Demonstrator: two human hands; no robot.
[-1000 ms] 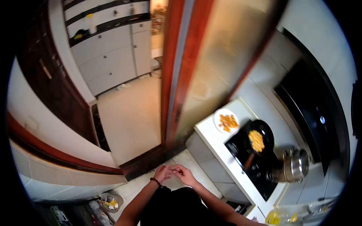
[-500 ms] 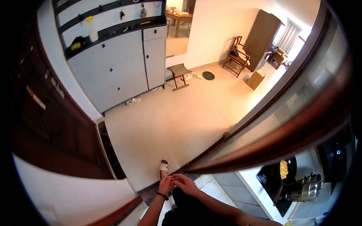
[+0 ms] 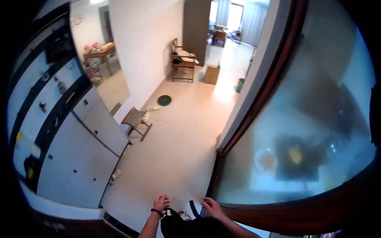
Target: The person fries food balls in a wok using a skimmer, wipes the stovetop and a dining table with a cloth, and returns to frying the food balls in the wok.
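Low in the head view, my left hand (image 3: 161,202), with a dark bead bracelet at the wrist, is held out over the floor with its fingers apart and nothing in it. To its right, my right hand (image 3: 212,207) is loosely bent, its fingers apart and nothing visible in them. A black strap (image 3: 194,208) sticks up between the hands, nearest the right one, with a small gap to its fingertips. Below them is black cloth (image 3: 186,229) with a small white label near my left wrist. Part of a white and purple slipper (image 3: 183,215) shows behind the cloth.
A frosted glass door (image 3: 278,119) with a dark frame is close on my right. Grey cabinets (image 3: 75,158) line the left. Ahead are a folding stool (image 3: 137,119), a round green mat (image 3: 164,100), a wooden chair (image 3: 183,61) and a cardboard box (image 3: 212,74).
My hands were together and have come apart. The view has turned right; the glass door now covers the stove, which was seen directly before.
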